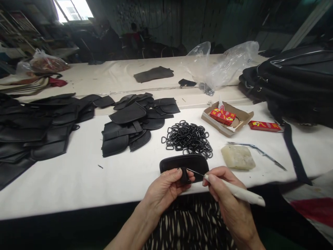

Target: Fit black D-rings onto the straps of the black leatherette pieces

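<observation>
My left hand [168, 187] pinches a small folded black strap [185, 176] at the front edge of the white-covered table [85, 187]. In my right hand [225, 191] is a white-handled tool [240, 193], whose thin metal shaft points left and reaches the strap. Behind both hands lies a flat black leather piece with rounded corners [182, 162]; whether the strap is joined to it is hard to see. Just beyond it is a heap of black D-shaped rings [188, 137].
Black leather pieces [127, 132] lie stacked at centre-left, with more [39, 128] at far left. To the right are a pale block [238, 157], thin metal tweezers [267, 156], a cardboard box [223, 130], a red packet [265, 126] and a black bag [299, 83].
</observation>
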### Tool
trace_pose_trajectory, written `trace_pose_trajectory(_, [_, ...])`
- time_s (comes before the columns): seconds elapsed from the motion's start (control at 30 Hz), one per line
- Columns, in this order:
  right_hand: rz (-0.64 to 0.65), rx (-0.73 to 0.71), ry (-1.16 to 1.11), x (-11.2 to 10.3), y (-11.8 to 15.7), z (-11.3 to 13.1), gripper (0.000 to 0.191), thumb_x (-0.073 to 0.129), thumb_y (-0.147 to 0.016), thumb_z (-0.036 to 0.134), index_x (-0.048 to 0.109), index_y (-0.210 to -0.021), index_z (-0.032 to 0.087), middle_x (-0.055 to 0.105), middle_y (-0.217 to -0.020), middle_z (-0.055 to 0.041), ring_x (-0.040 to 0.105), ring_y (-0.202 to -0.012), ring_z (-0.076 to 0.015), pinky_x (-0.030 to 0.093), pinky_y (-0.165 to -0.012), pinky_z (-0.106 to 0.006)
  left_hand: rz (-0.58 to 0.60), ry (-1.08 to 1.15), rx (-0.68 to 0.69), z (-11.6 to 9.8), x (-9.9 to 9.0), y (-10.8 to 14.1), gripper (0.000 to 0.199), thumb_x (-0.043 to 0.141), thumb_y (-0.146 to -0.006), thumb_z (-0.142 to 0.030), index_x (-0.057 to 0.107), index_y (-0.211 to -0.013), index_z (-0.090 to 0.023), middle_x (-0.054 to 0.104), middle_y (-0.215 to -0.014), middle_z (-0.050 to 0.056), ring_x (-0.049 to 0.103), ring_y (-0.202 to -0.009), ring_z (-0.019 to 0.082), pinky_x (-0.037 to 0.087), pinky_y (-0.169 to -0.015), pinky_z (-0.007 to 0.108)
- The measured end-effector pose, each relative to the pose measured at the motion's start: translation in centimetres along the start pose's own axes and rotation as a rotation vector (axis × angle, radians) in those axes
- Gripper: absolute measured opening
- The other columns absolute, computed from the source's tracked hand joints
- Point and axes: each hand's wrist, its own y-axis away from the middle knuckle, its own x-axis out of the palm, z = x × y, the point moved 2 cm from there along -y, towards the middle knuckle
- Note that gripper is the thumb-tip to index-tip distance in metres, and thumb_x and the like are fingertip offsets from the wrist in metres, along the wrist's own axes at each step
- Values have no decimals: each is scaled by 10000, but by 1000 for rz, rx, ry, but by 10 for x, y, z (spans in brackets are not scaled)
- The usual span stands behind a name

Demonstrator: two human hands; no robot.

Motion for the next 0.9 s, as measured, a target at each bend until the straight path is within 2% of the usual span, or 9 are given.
trace_pose_trajectory(0.1, [51, 23, 33, 2, -1, -2, 204, 566, -817, 376, 582, -739, 188, 579, -650, 5, 479, -571, -117, 361, -503, -223, 1, -5, 11, 0, 1, -1, 170, 655, -750, -198, 709, -825, -55, 699, -849, 119, 636, -832, 202, 496, -779, 285])
trace_pose_trajectory(0.27, [66, 19, 100, 4, -1, -1, 224, 549, -823, 400, 573, -739, 194, 549, -608, 21, 457, -550, -115, 352, -503, -231, 18, -2, 18, 1, 2, -1, 179, 673, -734, -213, 711, -808, -55, 699, -834, 118, 630, -830, 200, 482, -799, 293])
trace_pose_trajectory(0.57, [134, -32, 197, 6, -1, 8, 230, 523, -828, 395, 565, -726, 192, 554, -610, 16, 469, -543, -116, 369, -473, -220, 7, -7, 57, 2, 4, 0, 176, 653, -749, -219, 709, -797, -59, 697, -799, 117, 627, -781, 179, 475, -780, 283])
trace_pose_trajectory(0.67, [246, -69, 226, 2, -4, 7, 186, 524, -833, 361, 561, -767, 191, 565, -672, 3, 490, -583, -125, 396, -502, -224, -18, -11, 77, 3, 6, 0, 177, 649, -746, -227, 707, -763, -60, 693, -765, 108, 622, -746, 167, 477, -751, 273])
trace_pose_trajectory(0.8, [502, -207, 330, 0, -8, 14, 103, 495, -846, 259, 523, -764, 203, 551, -738, -2, 504, -640, -128, 418, -571, -231, -73, -15, 128, 6, 10, -1, 169, 659, -721, -228, 699, -696, -66, 678, -699, 89, 609, -684, 154, 476, -715, 271])
trace_pose_trajectory(0.9, [590, -305, 426, 0, -8, 26, 89, 473, -835, 183, 492, -751, 208, 531, -723, 6, 492, -606, -112, 411, -555, -216, -121, 7, 152, 7, 11, -1, 163, 670, -699, -225, 686, -656, -69, 666, -665, 81, 598, -633, 148, 476, -677, 272])
